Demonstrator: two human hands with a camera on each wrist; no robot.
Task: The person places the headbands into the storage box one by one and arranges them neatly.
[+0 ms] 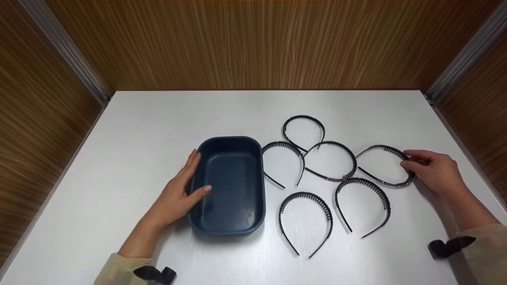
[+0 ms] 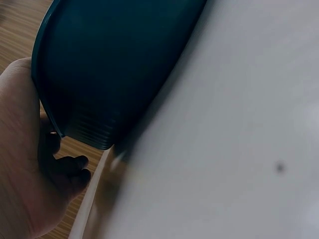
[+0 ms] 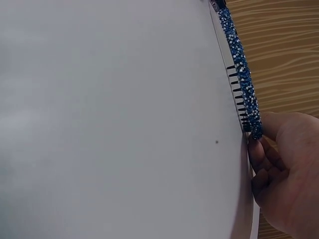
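- The dark blue tub [image 1: 231, 186] stands left of centre on the white table [image 1: 166, 118], its opening up and its long axis running from 12 to 6 o'clock in the head view.
- The left hand [image 1: 180, 194] grips the tub's left wall: fingers straight along the outside, thumb hooked over the rim into the tub. In the left wrist view the tub's wall [image 2: 114, 64] lies against the palm [image 2: 20, 164].
- The tub sits at 3 o'clock from that hand, touching it.
- The beaded headband [image 1: 386, 165] lies flat at the right of the table, its arc bulging toward 3 o'clock and its open ends pointing toward 9 o'clock.
- The right hand [image 1: 433, 169] pinches the headband's curved crown, fingers curled over the band. The right wrist view shows the blue-and-white beaded strip [image 3: 240, 74] with its comb teeth, the fingertips [image 3: 259, 149] clamped at its end.
- The headband stretches toward 9 o'clock from that hand.
- Five plain black headbands lie between the tub and the right hand; the nearest [image 1: 362, 206] lies at 7 o'clock from the beaded one.
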